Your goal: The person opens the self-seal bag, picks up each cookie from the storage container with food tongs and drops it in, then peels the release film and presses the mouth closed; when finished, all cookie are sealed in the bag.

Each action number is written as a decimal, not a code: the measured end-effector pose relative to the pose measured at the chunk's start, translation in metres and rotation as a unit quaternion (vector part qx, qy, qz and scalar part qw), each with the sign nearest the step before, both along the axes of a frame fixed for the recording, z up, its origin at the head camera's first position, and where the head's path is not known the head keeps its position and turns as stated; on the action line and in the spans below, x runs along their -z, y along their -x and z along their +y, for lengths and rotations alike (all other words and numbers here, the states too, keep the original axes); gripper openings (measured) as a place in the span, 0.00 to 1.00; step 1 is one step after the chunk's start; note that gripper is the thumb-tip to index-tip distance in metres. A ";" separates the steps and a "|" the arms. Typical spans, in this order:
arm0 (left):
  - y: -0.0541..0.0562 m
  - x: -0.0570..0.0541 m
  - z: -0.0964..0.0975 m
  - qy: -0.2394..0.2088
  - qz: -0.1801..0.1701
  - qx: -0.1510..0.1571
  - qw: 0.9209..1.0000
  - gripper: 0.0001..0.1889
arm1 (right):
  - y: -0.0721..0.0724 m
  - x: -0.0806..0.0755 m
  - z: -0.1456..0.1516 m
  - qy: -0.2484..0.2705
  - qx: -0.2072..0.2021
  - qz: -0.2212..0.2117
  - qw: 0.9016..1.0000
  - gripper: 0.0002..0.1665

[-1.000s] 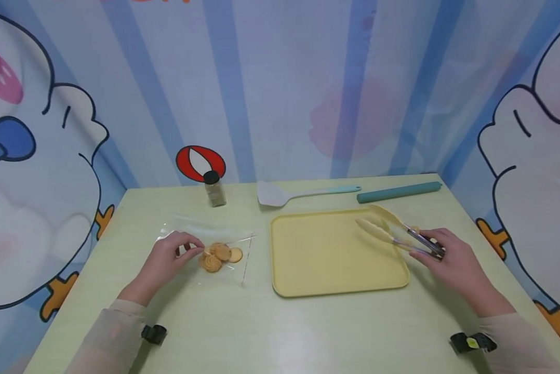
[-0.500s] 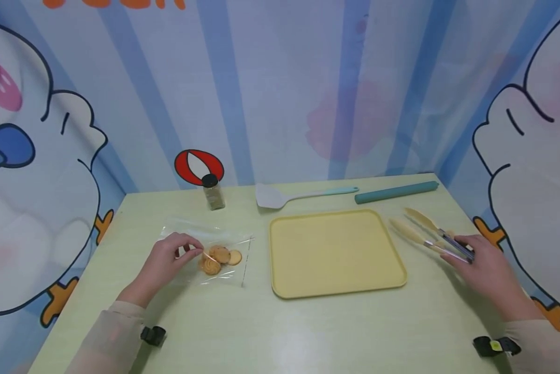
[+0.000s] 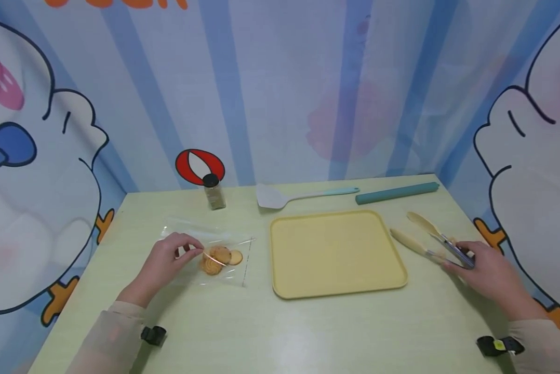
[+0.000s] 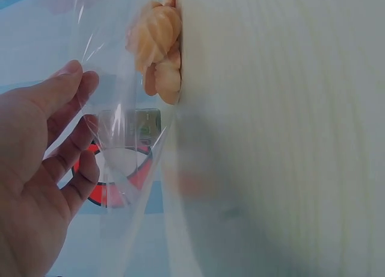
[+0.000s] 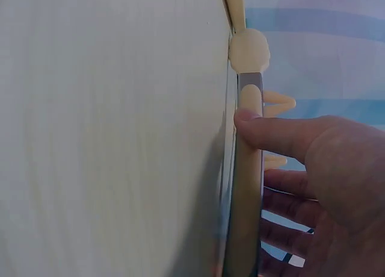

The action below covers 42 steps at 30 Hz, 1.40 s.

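Observation:
My left hand (image 3: 170, 259) pinches the upper film of a clear plastic bag (image 3: 235, 275) between thumb and forefinger. Inside the bag lie several cookies (image 3: 211, 266); a swirled cookie (image 4: 157, 33) shows close up in the left wrist view. At the table's right side my right hand (image 3: 488, 272) holds a pair of tongs (image 3: 413, 241) by the handles, thumb on one side and fingers on the other. The tongs' cream tips are spread apart, pointing toward the tray, with nothing between them. They lie at or close to the tabletop; exact contact is hard to tell.
A yellow tray (image 3: 338, 291) lies between the hands. Behind it are a pale spatula (image 3: 272, 197) and a teal rod (image 3: 397, 192). A black-capped jar (image 3: 214, 193) stands behind the bag, near the curtain (image 3: 284, 93) at the table's back edge.
My right hand has carried the tongs from over the tray's right edge to the table at its right, and lowered them. The left hand stays at the bag.

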<state>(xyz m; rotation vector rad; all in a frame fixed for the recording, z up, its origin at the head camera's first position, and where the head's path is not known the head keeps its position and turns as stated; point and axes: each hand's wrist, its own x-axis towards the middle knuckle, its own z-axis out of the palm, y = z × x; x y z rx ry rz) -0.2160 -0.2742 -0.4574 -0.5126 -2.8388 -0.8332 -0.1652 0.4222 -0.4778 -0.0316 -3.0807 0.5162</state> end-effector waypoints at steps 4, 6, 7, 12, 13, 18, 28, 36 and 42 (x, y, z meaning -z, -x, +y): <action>0.000 -0.001 0.000 0.006 -0.001 -0.002 1.000 0.07 | 0.002 0.000 0.004 0.000 -0.003 -0.007 1.000 0.56; 0.000 -0.001 0.000 0.008 -0.002 -0.001 1.000 0.07 | 0.002 0.000 0.005 0.001 -0.001 -0.009 1.000 0.58; 0.000 -0.001 0.000 0.009 -0.002 -0.001 1.000 0.07 | 0.003 0.000 0.005 0.001 0.000 -0.012 1.000 0.59; 0.001 0.001 0.001 0.007 -0.001 0.004 1.000 0.06 | 0.006 -0.002 0.007 0.001 0.004 -0.030 1.000 0.62; 0.001 0.001 0.001 0.006 0.000 0.006 1.000 0.06 | 0.007 -0.002 0.007 0.001 0.005 -0.035 0.999 0.63; 0.003 0.003 0.000 0.014 -0.005 0.004 1.000 0.06 | 0.008 -0.005 0.004 -0.015 0.009 -0.043 0.999 0.67; 0.005 0.004 0.000 0.007 -0.014 0.009 1.000 0.05 | 0.006 -0.025 -0.038 -0.020 0.016 0.098 0.995 0.62; 0.007 0.003 0.001 0.003 -0.030 0.005 1.000 0.05 | 0.020 -0.039 -0.097 0.021 -0.060 0.150 0.987 0.47; 0.009 0.002 0.003 0.002 -0.019 0.017 1.000 0.05 | 0.039 -0.040 -0.141 0.056 -0.137 0.167 0.975 0.40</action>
